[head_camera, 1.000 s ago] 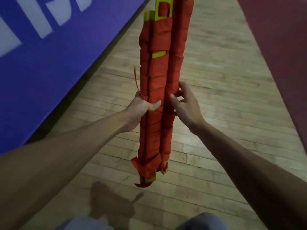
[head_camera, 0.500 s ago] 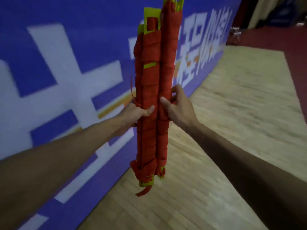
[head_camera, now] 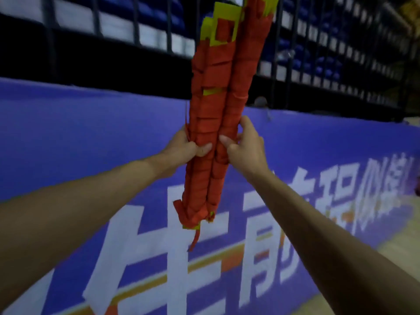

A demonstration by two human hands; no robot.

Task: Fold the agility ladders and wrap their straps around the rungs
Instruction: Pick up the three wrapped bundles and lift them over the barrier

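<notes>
Holding two wrapped ladders (head_camera: 213, 110) upright; left hand (head_camera: 181, 149) grips one, right hand (head_camera: 248, 147) the other. I judge wrapping nearly done; next, tuck the dangling strap (head_camera: 193, 241).

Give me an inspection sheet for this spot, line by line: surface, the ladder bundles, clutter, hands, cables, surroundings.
Surface: wooden floor, seen only at the lower right corner.
Job's things: left bundle and right bundle, both wrapped in red strap, held upright side by side; yellow rung ends show at the top; a loose strap end dangles below.
Clutter: nothing seen.
Hands: left hand grips the left bundle, right hand grips the right bundle, both near mid-length.
Cables: nothing seen.
Surroundings: blue banner with white lettering; railing and blue seats above it.
</notes>
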